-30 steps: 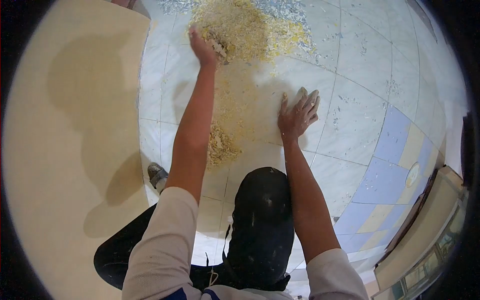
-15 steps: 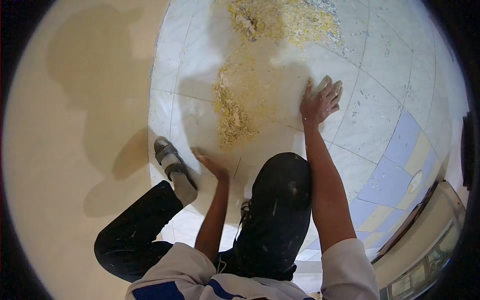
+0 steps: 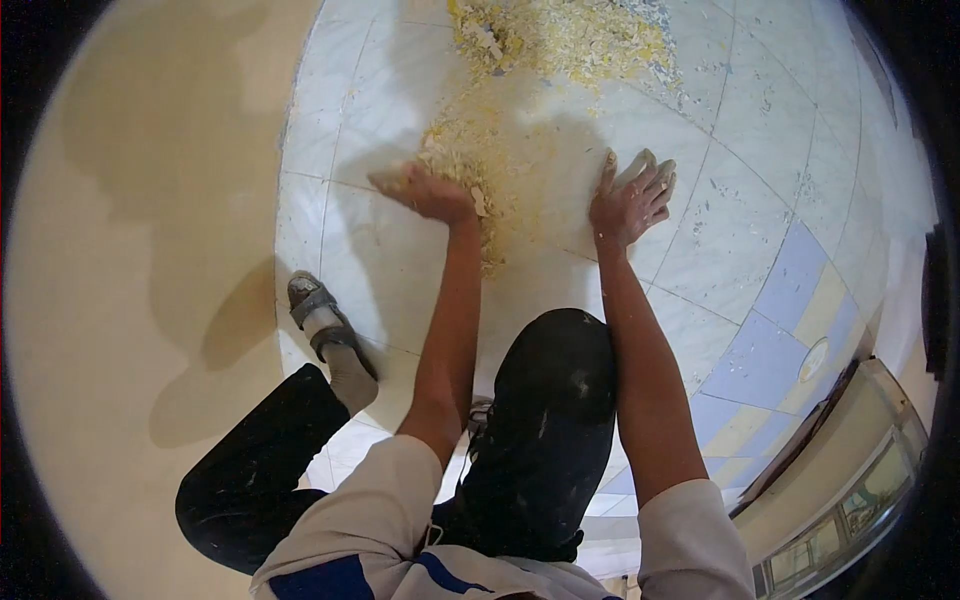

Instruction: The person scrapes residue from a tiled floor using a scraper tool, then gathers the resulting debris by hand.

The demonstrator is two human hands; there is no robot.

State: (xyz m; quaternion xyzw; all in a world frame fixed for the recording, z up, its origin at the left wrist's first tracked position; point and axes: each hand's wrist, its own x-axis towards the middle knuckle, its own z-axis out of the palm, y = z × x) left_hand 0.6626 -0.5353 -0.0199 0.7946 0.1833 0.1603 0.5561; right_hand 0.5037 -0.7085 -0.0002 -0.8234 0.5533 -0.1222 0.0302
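Note:
My left hand (image 3: 422, 192) is low over the tiled floor, its fingers stretched out to the left and slightly blurred. Its edge meets a small heap of pale and yellow flakes (image 3: 450, 148), which look like paint or plaster scrapings. Part of that heap is hidden behind the hand. To the right, my right hand (image 3: 632, 200) rests on a white floor tile with fingers spread, and a pale dust coats the fingertips. Neither hand grips anything. Fine yellowish dust (image 3: 525, 190) is smeared across the tiles between the two hands.
A larger pile of flakes (image 3: 570, 45) lies farther ahead. Stray chips dot the tiles (image 3: 730, 210) on the right. A beige wall (image 3: 130, 250) runs along the left, near my sandalled foot (image 3: 325, 315). Blue and cream tiles (image 3: 760, 355) and a glass-paned frame (image 3: 850, 510) are at right.
My left hand has swept forward from beside my foot into the small heap, pushing flakes ahead and leaving fewer behind. My right hand stays planted on the floor.

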